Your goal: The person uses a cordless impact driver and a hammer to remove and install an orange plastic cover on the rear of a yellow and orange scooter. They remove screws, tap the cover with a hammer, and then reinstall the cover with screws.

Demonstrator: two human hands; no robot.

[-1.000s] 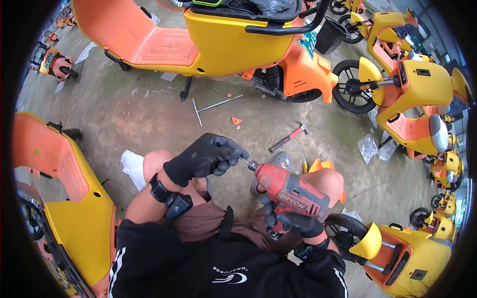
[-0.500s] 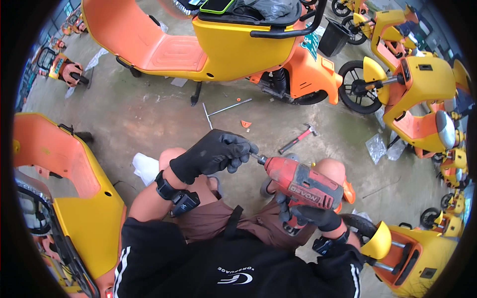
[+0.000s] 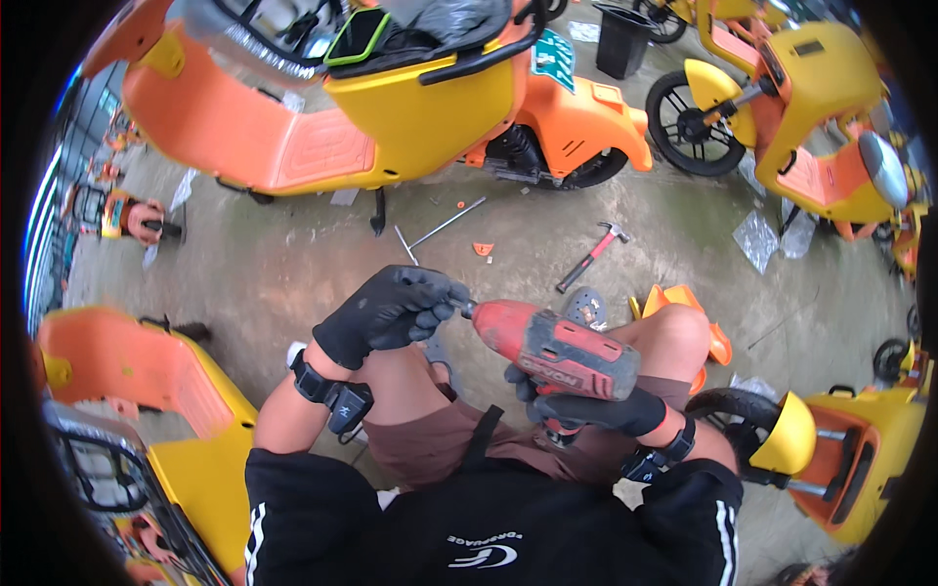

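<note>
A red and black cordless impact driver [image 3: 562, 350] is held over my lap, its nose pointing left. My right hand [image 3: 601, 408], in a black glove, is wrapped round its grip. Short and metallic, the driver bit [image 3: 469, 309] sticks out of the nose. My left hand [image 3: 391, 311], gloved in black too, is closed with thumb and fingers pinched at the bit's tip. Those fingers cover the tip, so I cannot tell whether a small screw sits there.
Ahead stands a yellow and orange scooter [image 3: 420, 122] with a phone [image 3: 358, 36] on top. A claw hammer [image 3: 593, 257], a T-shaped wrench [image 3: 445, 223] and an orange plastic piece [image 3: 483, 249] lie on the floor. More scooters flank me; orange panels [image 3: 674, 301] lie by my right knee.
Both hands and the impact driver have shifted left in the picture. My left fingers stay at the bit, covering more of it. The view has turned, so the surrounding scooters sit differently.
</note>
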